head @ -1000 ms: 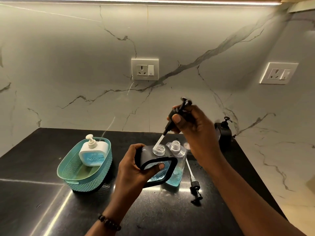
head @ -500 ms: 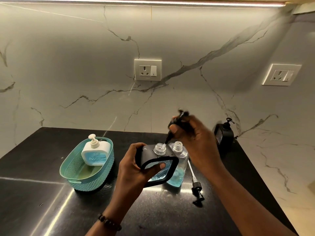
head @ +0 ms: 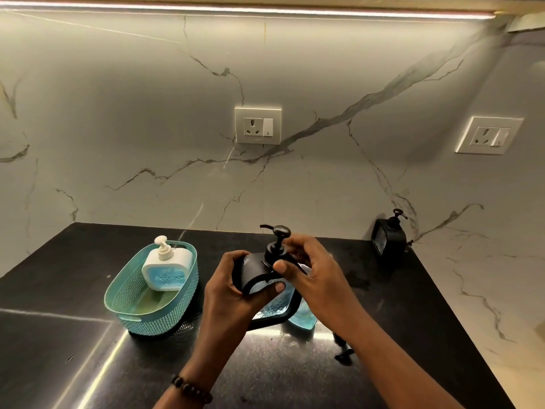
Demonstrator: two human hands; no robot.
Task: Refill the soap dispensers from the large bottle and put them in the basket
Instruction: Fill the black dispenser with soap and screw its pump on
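My left hand [head: 236, 284] grips a black-framed soap dispenser [head: 271, 305] holding blue liquid, tilted above the counter. On its neck sits a black pump head [head: 277, 246], and my right hand [head: 312, 276] has its fingers closed around the pump collar. Behind the dispenser, mostly hidden, stands a clear bottle of blue soap [head: 303, 318]. A teal basket [head: 153, 290] at left holds a white dispenser [head: 168, 267] with blue liquid.
Another black dispenser [head: 389, 237] stands in the back right corner against the marble wall. A loose black pump [head: 343, 351] lies on the dark counter [head: 73, 349] under my right forearm. Two wall sockets are above.
The pump, held above the open neck before, has been lowered with its tube into the dispenser and now sits on the neck. My right hand came down with it.
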